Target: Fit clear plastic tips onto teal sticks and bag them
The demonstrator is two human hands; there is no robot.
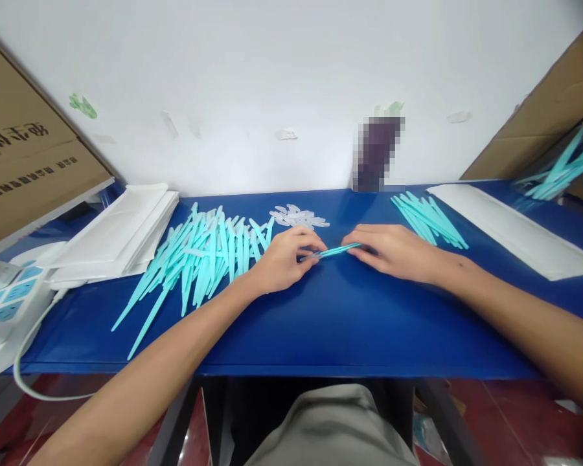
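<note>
Slim turquoise eyebrow razors (339, 250), apparently more than one, are held level between my two hands above the blue table (330, 323). My left hand (291, 255) pinches their left end between thumb and fingers. At the other end, my right hand (386, 249) is closed round the handles. A small pile of translucent blade caps (298, 217) lies just behind my left hand. Left of that hand spreads a large heap of turquoise razors (208, 252), several with pale tips. Beyond my right hand is a smaller stack of razors (430, 219).
White pouches (116, 233) are stacked at the left, beside a white power strip (10, 304) with a cable. A single white pouch (519, 230) lies at the right. A clear bag of razors (568, 165) sits at far right. Cardboard (29, 142) and a white wall (252, 84) border the table.
</note>
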